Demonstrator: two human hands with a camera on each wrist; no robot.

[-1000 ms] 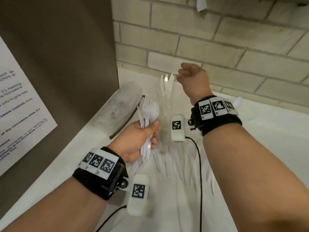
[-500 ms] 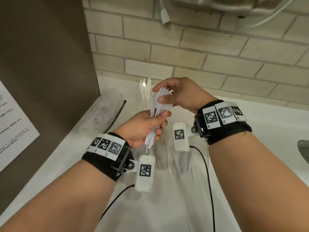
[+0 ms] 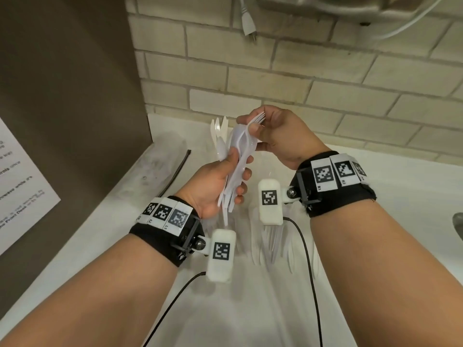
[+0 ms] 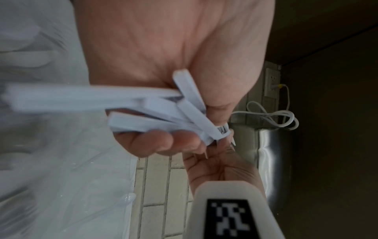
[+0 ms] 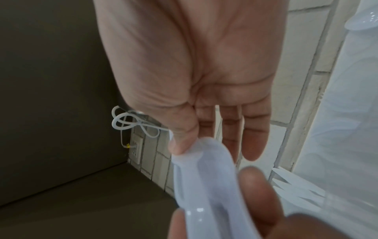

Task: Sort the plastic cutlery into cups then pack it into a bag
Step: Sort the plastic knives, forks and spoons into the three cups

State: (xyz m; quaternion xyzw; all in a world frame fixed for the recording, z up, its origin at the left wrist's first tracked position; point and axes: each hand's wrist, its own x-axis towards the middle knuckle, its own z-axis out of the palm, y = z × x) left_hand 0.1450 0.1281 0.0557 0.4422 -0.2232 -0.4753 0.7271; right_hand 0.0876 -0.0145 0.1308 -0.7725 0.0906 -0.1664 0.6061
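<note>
My left hand grips a bundle of white plastic cutlery by the handles, upright above the counter; the handle ends fan out under my palm. My right hand pinches the head of a fork at the top of that bundle between thumb and fingers, and its thumb presses a white utensil in the right wrist view. Just behind the bundle, a clear cup holds upright white pieces. More white cutlery lies loose on the white counter below my wrists.
A dark cabinet side with a printed notice closes off the left. The brick wall is right behind the cup. A clear plastic bag with a black strip lies at the counter's left. A sink edge shows far right.
My right hand came back from the cup near the wall to the bundle and now pinches a fork head. My left hand lifted the bundle slightly. The head view tilted up.
</note>
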